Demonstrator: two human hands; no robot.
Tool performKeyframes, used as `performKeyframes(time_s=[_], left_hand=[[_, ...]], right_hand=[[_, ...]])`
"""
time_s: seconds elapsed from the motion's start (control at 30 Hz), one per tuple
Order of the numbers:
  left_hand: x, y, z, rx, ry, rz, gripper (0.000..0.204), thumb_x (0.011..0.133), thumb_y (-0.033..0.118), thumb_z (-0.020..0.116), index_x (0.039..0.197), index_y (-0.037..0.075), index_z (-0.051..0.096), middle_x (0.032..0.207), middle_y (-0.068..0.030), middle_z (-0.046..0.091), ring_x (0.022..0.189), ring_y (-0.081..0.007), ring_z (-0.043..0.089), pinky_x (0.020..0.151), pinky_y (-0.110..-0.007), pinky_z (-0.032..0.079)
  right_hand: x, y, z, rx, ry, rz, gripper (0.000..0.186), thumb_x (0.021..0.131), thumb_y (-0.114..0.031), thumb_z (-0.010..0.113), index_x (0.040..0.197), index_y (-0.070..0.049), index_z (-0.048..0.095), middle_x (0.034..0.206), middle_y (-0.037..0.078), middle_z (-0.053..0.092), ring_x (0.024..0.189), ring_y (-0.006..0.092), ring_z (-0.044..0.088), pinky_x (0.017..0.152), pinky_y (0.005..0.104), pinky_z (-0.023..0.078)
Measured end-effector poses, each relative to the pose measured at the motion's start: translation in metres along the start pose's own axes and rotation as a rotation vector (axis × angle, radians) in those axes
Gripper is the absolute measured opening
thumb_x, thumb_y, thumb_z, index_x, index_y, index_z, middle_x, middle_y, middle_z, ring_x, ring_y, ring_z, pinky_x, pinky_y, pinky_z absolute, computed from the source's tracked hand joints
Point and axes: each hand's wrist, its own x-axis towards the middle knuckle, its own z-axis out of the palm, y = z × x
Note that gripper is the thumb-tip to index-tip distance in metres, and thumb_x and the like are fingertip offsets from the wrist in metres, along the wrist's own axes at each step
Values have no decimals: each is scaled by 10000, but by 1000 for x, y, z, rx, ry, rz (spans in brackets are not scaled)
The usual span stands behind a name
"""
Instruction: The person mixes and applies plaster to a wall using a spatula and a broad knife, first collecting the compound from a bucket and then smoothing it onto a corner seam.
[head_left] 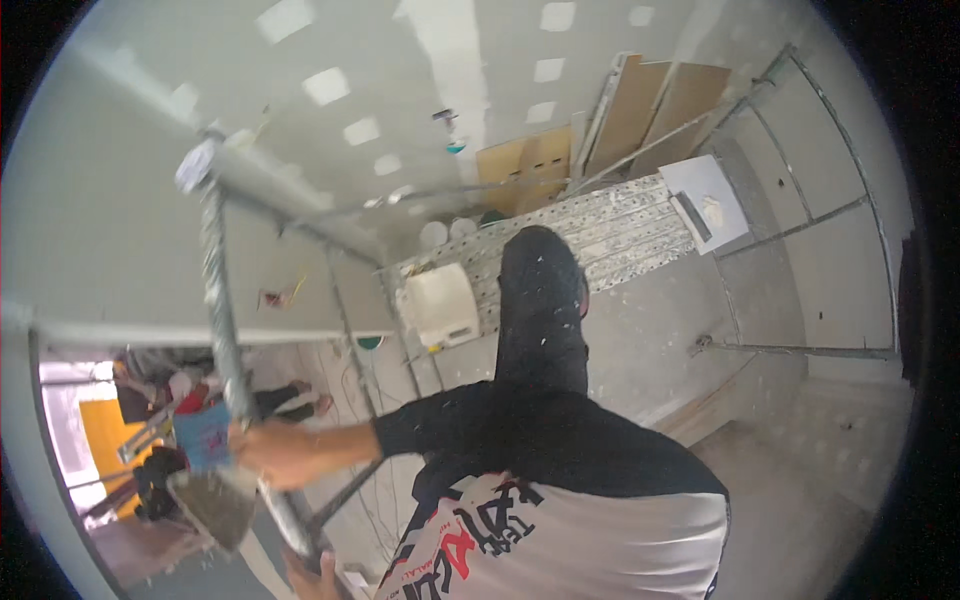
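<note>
At the lower edge, my left hand (312, 577) appears closed around a plaster-spattered scaffold pole (222, 290); only part of it shows. My right hand is out of view. A co-worker in a black hood and a black and white shirt (600, 540) fills the middle, apparently with their back to me. Their left hand (280, 455) grips the same pole above mine. Just below that hand is a broad, dirty trowel blade (215, 508); its handle is hidden. Beyond the co-worker runs a perforated metal scaffold plank (615, 232).
On the plank are a white plastic container (442, 305) and a white board (708, 195) with a smear and a flat blade. Scaffold rails (800, 350) frame the right side. Board sheets (525, 168) lean behind. Clutter (165, 400) lies by the doorway at left.
</note>
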Motion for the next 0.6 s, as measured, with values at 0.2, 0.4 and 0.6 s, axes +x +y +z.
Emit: performKeyframes(time_s=[0.2, 0.4, 0.6], left_hand=[[79, 112, 23, -46, -191, -110, 462, 982, 206, 549, 1409, 82, 426, 1135, -142, 647, 874, -246, 653, 674, -359, 533], [114, 199, 33, -8, -505, -165, 473, 985, 248, 535, 1404, 61, 419, 1140, -152, 635, 910, -251, 652, 743, -372, 526], [113, 225, 32, 39, -791, -238, 493, 989, 289, 522, 1399, 39, 413, 1144, -162, 624, 947, -257, 650, 811, -384, 518]], right_hand=[[18, 29, -17, 29, -268, -270, 337, 727, -189, 654, 932, 75, 608, 960, 256, 583, 966, 403, 588, 814, 469, 474], [-24, 79, -198, 275, 36, 52, 342, 831, -274, 634, 1020, 9, 604, 1007, 227, 603, 946, 398, 583, 814, 464, 463], [-170, 93, -490, -256, 175, 562, 286, 866, -237, 598, 1061, -33, 647, 971, 201, 629, 964, 397, 589, 839, 505, 461]])
